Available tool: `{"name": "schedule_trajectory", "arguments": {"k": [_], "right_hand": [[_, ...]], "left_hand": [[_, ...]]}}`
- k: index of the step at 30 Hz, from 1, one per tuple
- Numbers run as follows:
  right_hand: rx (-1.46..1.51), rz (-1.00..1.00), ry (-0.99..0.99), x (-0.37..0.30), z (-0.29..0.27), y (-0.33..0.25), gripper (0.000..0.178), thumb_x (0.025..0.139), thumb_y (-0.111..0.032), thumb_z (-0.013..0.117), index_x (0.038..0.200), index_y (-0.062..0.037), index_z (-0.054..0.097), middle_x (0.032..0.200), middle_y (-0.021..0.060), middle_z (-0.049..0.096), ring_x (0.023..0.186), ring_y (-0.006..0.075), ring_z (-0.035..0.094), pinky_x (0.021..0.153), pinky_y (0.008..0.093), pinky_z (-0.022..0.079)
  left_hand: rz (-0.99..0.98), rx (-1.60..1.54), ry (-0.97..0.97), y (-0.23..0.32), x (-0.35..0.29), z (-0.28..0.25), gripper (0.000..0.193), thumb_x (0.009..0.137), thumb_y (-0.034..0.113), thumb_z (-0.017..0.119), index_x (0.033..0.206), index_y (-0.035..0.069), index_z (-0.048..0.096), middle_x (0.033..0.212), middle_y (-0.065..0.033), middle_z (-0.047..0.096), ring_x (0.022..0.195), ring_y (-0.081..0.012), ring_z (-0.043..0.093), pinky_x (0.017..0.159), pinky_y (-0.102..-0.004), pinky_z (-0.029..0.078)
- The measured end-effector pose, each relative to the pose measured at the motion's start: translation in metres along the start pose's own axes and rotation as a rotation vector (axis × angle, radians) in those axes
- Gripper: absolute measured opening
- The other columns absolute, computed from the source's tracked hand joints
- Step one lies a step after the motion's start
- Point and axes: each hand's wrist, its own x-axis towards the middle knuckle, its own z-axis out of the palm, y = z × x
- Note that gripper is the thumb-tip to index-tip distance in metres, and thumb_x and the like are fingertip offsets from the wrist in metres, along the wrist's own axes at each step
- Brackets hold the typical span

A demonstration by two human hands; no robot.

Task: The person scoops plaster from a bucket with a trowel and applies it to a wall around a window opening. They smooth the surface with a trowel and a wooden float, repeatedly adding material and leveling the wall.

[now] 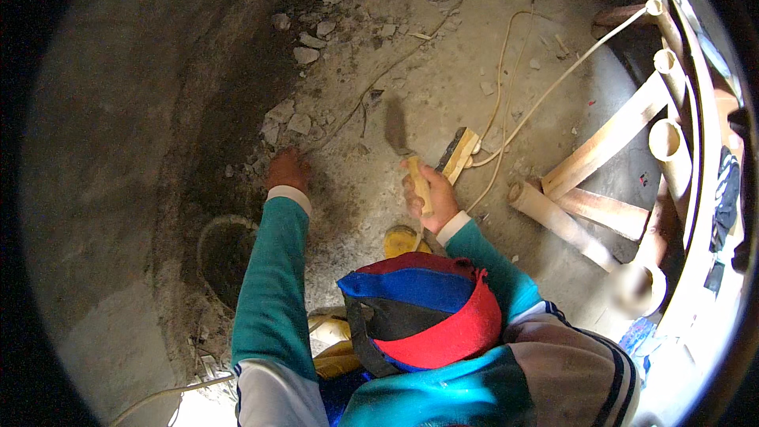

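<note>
My right hand (431, 198) is wrapped round the pale wooden handle of a trowel (396, 122), its dark blade pointing away from me and somewhat blurred. Against the floor beside broken grey rubble (283, 121), my left hand (288, 171) reaches down. Its fingers are in shadow, so I cannot make out whether they hold anything. Just right of the trowel lies a yellow wooden block with a dark face (458, 156). A red, blue and black cap (427, 312) shows between my arms, above a yellow boot (405, 242).
A pale cable (500, 95) loops across the dusty floor. Several wooden poles and pipes (601, 142) stand or lean at the right. Near my left forearm is a dark round shape with a pale rim (207, 239). More rubble (306, 55) lies farther off, beside the wall at left.
</note>
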Motion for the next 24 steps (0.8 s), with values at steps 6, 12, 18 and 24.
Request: {"name": "schedule_trajectory", "arguments": {"k": [6,12,18,24], "right_hand": [[0.077,0.152,-0.221,0.007,0.002,-0.002,0.048,0.108,-0.039,0.049,0.145,-0.0078,0.050,0.089,0.0077,0.061,0.048,0.0129,0.051,0.039,0.0277,0.045],[0.004,0.045,-0.129,0.019,0.003,-0.004,0.049,0.108,-0.039,0.049,0.146,-0.0079,0.049,0.087,0.0067,0.061,0.049,0.0128,0.052,0.040,0.0276,0.045],[-0.144,-0.096,0.018,0.008,0.009,-0.019,0.046,0.109,-0.039,0.049,0.144,-0.0094,0.053,0.084,0.0043,0.060,0.050,0.0116,0.052,0.041,0.0267,0.043],[-0.057,0.001,-0.173,0.046,0.014,-0.020,0.043,0.109,-0.039,0.050,0.141,-0.0110,0.055,0.086,0.0042,0.061,0.049,0.0125,0.051,0.042,0.0262,0.043]], "left_hand": [[-0.042,0.017,0.057,-0.002,0.024,0.035,0.046,0.104,0.018,0.061,0.149,0.012,0.056,0.153,-0.0135,0.056,0.132,-0.0370,0.060,0.108,-0.0526,0.055],[0.006,0.008,-0.016,-0.012,0.033,0.031,0.039,0.101,0.015,0.063,0.140,0.010,0.065,0.149,-0.0140,0.060,0.132,-0.0354,0.061,0.110,-0.0528,0.052],[0.189,0.380,0.100,-0.014,0.034,0.035,0.033,0.103,0.018,0.062,0.132,0.005,0.068,0.149,-0.0168,0.058,0.135,-0.0366,0.057,0.113,-0.0497,0.051],[0.021,-0.019,0.150,-0.032,0.048,0.052,0.032,0.102,0.017,0.061,0.132,0.006,0.068,0.157,-0.0190,0.050,0.137,-0.0376,0.056,0.113,-0.0488,0.051]]}}
